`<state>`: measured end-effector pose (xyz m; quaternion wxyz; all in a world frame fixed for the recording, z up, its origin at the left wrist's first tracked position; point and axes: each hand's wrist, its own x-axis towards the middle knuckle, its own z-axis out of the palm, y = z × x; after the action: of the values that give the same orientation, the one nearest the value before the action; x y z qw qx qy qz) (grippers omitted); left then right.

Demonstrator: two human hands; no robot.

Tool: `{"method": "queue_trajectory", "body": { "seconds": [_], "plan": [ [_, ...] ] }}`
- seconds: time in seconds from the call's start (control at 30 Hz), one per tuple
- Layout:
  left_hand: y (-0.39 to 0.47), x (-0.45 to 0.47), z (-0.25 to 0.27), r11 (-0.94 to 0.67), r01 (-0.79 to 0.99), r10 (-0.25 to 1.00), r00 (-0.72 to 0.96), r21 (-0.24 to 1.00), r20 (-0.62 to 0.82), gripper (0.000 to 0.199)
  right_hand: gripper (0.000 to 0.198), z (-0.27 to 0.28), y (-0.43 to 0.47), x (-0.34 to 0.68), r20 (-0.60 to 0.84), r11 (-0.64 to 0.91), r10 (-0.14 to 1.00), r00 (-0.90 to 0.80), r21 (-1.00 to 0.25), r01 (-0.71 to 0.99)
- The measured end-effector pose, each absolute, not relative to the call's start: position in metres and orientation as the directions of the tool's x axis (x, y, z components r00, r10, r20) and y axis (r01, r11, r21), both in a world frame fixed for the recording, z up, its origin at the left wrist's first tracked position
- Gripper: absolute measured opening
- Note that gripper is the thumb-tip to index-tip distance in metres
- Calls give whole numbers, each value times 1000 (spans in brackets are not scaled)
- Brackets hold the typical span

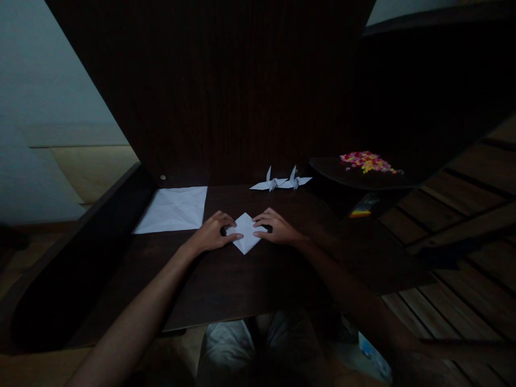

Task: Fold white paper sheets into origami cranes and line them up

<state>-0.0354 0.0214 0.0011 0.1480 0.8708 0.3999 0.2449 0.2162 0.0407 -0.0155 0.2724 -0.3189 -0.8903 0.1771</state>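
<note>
A small folded square of white paper (245, 234) lies on the dark wooden desk, turned so that one corner points toward me. My left hand (215, 230) grips its left corner between thumb and fingers. At the opposite corner, my right hand (276, 226) pinches the paper the same way. Beyond my hands stand two white paper cranes, a left crane (271, 181) and a right crane (295, 180), close beside each other. To the left rests a large creased sheet of white paper (173, 208), lying flat.
A dark upright panel (226, 97) rises behind the desk (226, 290), and a raised side board (80, 258) bounds it at left. On a small shelf (334, 174) at right sits a heap of pink, red and yellow bits (367, 160). Wooden slats (463, 290) show farther right.
</note>
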Motion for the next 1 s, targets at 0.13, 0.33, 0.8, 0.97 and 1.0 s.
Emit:
{"method": "queue_trajectory", "body": {
  "seconds": [0.13, 0.33, 0.8, 0.97, 1.0],
  "plan": [
    [22, -42, 7, -682, 604, 727, 622, 413, 292, 49, 43, -9, 39, 221, 311, 720, 670, -675, -493, 488],
    [26, -47, 4, -669, 620, 740, 608, 410, 289, 55, 41, -7, 39, 222, 301, 722, 666, -682, -489, 490],
    [25, -47, 7, -701, 631, 710, 660, 332, 244, 49, 27, -9, 41, 224, 322, 741, 644, -694, -491, 459],
    [22, -46, 9, -705, 621, 707, 657, 343, 262, 44, 28, -9, 41, 224, 323, 745, 638, -699, -488, 455],
    [21, -46, 10, -705, 618, 706, 656, 347, 265, 43, 28, -9, 41, 224, 322, 746, 637, -700, -487, 455]
  ]
}}
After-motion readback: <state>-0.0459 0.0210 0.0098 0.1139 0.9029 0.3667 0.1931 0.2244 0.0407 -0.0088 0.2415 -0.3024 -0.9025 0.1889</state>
